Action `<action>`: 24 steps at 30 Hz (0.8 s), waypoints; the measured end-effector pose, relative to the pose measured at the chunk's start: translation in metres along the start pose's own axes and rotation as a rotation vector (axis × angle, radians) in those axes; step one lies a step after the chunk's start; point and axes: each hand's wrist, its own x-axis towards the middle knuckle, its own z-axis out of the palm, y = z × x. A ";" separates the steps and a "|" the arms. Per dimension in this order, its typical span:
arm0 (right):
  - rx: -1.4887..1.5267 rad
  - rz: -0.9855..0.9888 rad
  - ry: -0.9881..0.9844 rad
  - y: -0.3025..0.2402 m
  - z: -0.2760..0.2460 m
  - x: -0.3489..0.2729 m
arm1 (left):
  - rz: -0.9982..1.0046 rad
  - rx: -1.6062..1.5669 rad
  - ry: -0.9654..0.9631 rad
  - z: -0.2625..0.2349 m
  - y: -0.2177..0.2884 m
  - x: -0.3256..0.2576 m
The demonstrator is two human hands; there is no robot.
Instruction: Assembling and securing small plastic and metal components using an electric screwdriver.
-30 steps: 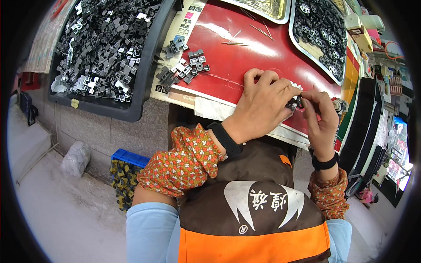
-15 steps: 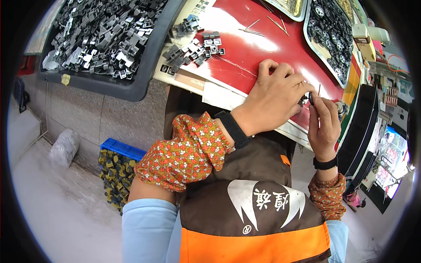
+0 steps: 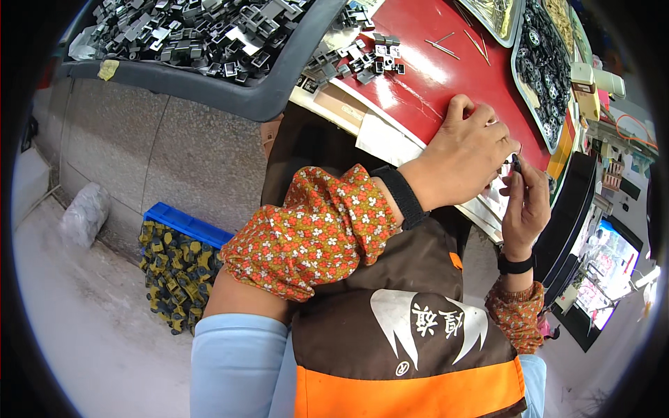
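Observation:
Over the near right part of the red work surface, my two hands meet. My right hand pinches a small black wheel between thumb and fingertips. A thin metal pin shows just above the wheel. My left hand is palm down with bent fingers, its fingertips closed right beside the wheel; whatever they grip is hidden behind them. Farther left on the surface lies a small heap of grey and black plastic parts. Loose metal pins lie beyond my left hand.
A large dark tray full of grey plastic parts stands at the far left. At the back right are a tray of black wheels and a tray of metal pins. A blue crate with yellow-and-grey parts sits low at left.
The whole view has shifted, so table and trays appear farther right. Both hands stay together at the wheel. The upright thin pin beside it shows less now.

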 end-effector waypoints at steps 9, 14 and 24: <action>-0.493 -0.393 0.041 -0.004 -0.005 0.006 | 0.014 0.041 -0.037 0.001 0.003 0.001; -0.578 -0.409 0.036 -0.004 -0.004 0.002 | -0.001 0.064 -0.057 -0.001 0.005 0.001; -0.643 -0.428 0.023 -0.006 0.001 0.001 | -0.003 0.030 -0.093 -0.003 0.005 0.003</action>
